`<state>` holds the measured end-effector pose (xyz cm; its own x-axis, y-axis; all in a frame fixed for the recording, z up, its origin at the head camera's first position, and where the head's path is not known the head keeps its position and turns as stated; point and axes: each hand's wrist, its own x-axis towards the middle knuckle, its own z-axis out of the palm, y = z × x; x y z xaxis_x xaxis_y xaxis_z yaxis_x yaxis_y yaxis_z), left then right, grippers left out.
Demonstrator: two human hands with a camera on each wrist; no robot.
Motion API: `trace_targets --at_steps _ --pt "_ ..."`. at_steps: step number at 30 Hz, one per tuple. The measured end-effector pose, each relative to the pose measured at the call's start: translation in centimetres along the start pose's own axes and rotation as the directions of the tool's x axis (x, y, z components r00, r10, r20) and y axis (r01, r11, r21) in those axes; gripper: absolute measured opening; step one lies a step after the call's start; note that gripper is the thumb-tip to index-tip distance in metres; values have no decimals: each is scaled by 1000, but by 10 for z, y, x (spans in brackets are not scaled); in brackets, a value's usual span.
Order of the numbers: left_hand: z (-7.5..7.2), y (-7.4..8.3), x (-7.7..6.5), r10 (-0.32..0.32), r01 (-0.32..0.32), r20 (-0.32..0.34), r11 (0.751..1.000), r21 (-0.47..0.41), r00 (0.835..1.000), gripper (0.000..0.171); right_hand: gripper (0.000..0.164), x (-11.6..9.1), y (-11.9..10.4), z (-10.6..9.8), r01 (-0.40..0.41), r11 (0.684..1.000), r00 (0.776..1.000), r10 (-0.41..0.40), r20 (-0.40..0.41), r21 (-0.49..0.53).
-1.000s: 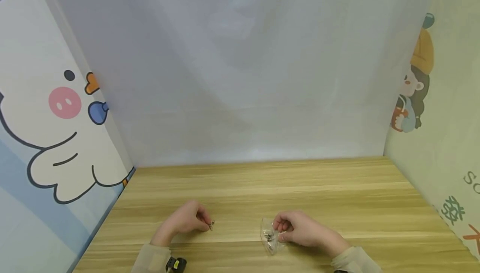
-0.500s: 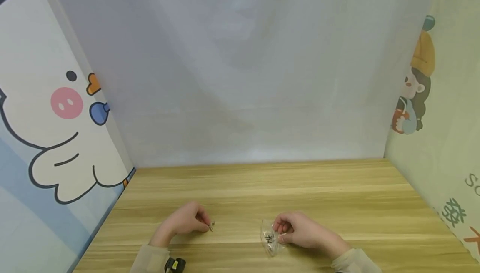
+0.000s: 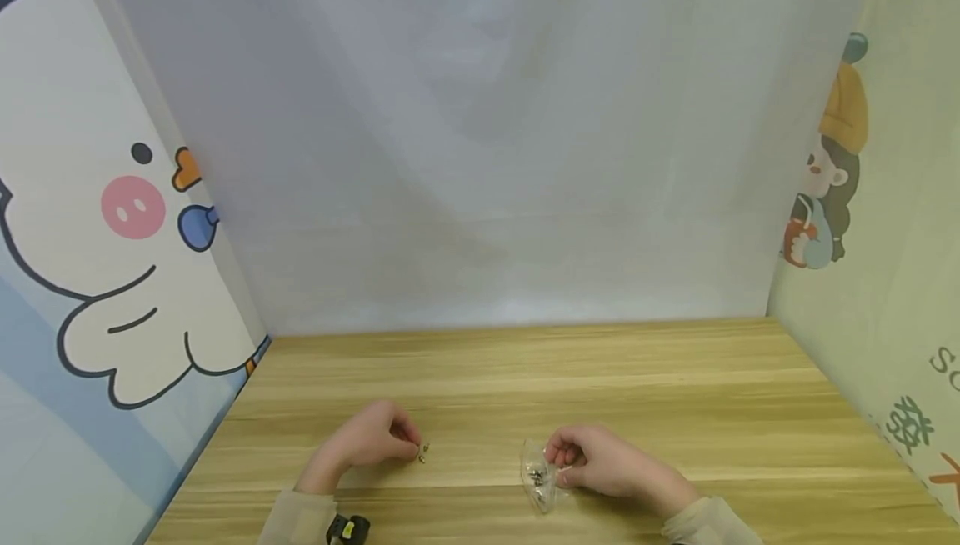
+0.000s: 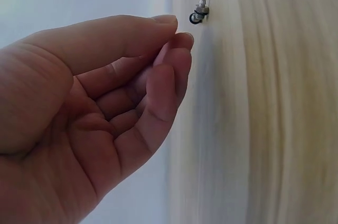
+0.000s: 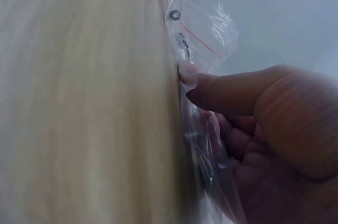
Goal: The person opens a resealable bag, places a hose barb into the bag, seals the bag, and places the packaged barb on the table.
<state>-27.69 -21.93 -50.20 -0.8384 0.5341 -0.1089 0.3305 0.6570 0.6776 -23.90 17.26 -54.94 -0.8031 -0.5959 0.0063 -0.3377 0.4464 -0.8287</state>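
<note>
My left hand [image 3: 375, 435] hovers at the left of the table, its fingers loosely curled and the thumb tip near the index fingertip. No object shows between them. Just past the fingertips, small metal fittings [image 4: 200, 10] with black rings stand on the wood; the head view shows them as tiny shiny pieces [image 3: 422, 458]. On the right, my right hand [image 3: 600, 457] pinches a clear plastic zip bag [image 5: 211, 28] by its edge between thumb and fingers. Several small dark metal parts [image 3: 537, 476] lie inside the bag, with a ring-shaped one [image 5: 175, 15] visible near its far end.
The wooden table [image 3: 525, 378] runs back to a pale grey curtain [image 3: 480, 195]. A cartoon-printed panel [image 3: 135, 278] borders the left side and a pale green printed panel [image 3: 885, 295] borders the right.
My left hand has drawn slightly left, away from the small metal fittings, which now stand apart from its fingertips. The right hand and the bag have hardly moved.
</note>
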Motion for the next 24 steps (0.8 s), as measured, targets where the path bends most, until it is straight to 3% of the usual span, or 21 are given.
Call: trace_targets --at_steps 24 --pt "10 24 8 32 -33 -21 999 -42 999 7 24 2 2 0 4 1000 1000 -4 -5 4"
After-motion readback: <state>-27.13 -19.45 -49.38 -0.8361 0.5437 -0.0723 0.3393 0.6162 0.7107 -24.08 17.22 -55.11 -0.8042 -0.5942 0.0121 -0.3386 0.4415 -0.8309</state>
